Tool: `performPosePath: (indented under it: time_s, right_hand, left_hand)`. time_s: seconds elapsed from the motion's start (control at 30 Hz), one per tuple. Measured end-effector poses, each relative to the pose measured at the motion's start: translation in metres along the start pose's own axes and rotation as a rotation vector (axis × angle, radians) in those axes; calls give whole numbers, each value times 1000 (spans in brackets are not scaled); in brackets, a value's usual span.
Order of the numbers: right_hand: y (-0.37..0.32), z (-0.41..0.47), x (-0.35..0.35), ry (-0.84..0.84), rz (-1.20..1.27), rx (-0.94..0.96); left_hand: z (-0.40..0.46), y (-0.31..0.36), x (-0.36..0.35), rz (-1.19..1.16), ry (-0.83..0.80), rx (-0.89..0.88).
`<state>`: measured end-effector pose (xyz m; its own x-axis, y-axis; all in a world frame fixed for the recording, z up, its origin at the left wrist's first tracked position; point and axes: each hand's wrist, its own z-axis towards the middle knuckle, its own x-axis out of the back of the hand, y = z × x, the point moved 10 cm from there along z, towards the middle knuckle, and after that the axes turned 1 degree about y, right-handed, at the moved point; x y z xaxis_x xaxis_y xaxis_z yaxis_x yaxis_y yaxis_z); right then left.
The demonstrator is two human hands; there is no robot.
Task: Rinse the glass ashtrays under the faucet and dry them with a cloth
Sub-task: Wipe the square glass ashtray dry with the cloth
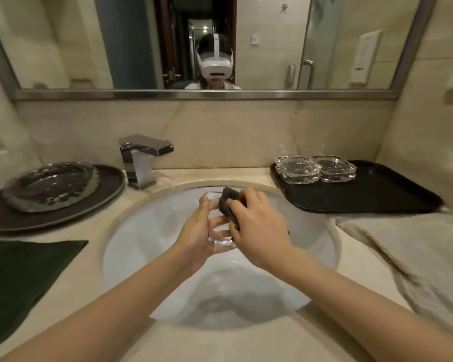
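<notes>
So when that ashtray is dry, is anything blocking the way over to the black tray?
Nothing visible blocks it. The left hand holds the glass ashtray over the sink while the right hand rubs it with a dark cloth. The black tray sits to the right, with bare space in front of its ashtray stacks.

Clear glass ashtray (pixel 217 231) (textured dark cloth (pixel 229 202))

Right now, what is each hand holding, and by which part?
Left hand holds a glass ashtray by its edges, tilted over the sink. Right hand presses a bunched dark cloth against it.
</notes>
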<state>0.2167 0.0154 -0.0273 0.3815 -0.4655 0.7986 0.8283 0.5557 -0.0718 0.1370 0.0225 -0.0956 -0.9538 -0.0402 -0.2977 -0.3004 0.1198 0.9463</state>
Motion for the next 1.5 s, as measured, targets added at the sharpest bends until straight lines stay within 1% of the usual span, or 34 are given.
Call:
performPosePath:
  time_s: [0.1, 0.2, 0.3, 0.37, 0.4, 0.43, 0.53, 0.63, 0.73, 0.8, 0.9, 0.97, 1.03, 1.07, 1.1, 1.13, 1.17, 1.2, 1.23, 1.3, 1.33, 1.37, 1.4, 1.43, 1.47, 1.5]
  right_hand:
    - [-2, 1, -24, -122, 129, -6]
    - [-11, -2, -29, -246, 234, 74]
    - [-13, -6, -31, -349, 200, 153]
    - [-8, -7, -30, -363, 75, 202]
    - [-6, -6, -27, -341, -8, 226]
    - [-4, -4, -21, -279, -86, 246]
    - [4, 1, -4, -82, -230, 201]
    - [7, 5, 2, -3, -275, 149]
    - [0, 3, -1, 33, -118, 137]
    - [-14, -4, -11, -19, 29, 167]
    - [-23, -11, -22, -175, 201, 226]
    - [-21, -11, -20, -245, 210, 248]
    - [-12, -7, -20, -320, 131, 240]
    - [-7, -5, -21, -341, 118, 224]
    - [-1, -1, -17, -329, 164, 184]
    - [7, 4, -7, -270, 270, 109]
    - [18, 9, 3, -200, 415, -5]
    - [31, 12, 12, -136, 602, -124]
    - [41, 13, 16, -93, 839, -227]
    - [48, 11, 12, -51, 1361, -378]
    - [47, 10, 6, -41, 1578, -457]
    - [44, 9, -1, -39, 1746, -528]
    - [39, 8, -8, -51, 1821, -572]
    - [36, 7, -13, -62, 1783, -573]
    - [37, 6, -14, -63, 1597, -522]
    - [38, 6, -11, -39, 1294, -427]
  left_hand:
    - [8, -3, 6, -3, 35, -42]
    - [13, -3, 14, -34, 59, -55]
    - [13, -4, 24, -35, 112, -64]
    - [13, -3, 25, -6, 121, -79]
    - [13, -2, 23, 7, 115, -85]
    - [13, -1, 21, 20, 107, -88]
    - [13, -3, 16, 48, 85, -77]
    - [13, -7, 10, 68, 42, -62]
    - [12, -9, 5, 82, -4, -56]
    - [12, -6, 8, 84, 13, -88]
    - [13, -2, 18, 99, 52, -120]
    - [12, 0, 22, 99, 76, -128]
    - [13, 0, 21, 80, 81, -115]
    - [12, 0, 19, 74, 79, -108]
    - [12, 0, 17, 73, 73, -104]
    - [12, -1, 15, 70, 66, -98]
    - [13, -2, 14, 60, 65, -87]
    - [13, -4, 15, 48, 69, -70]
    - [14, -6, 16, 42, 76, -50]
    - [14, -11, 16, 42, 72, -5]
    - [14, -14, 14, 39, 64, 20]
    - [13, -16, 14, 37, 60, 40]
    - [12, -18, 12, 35, 53, 50]
    - [12, -19, 12, 33, 49, 52]
    - [11, -19, 11, 31, 50, 52]
    - [11, -20, 12, 35, 53, 50]
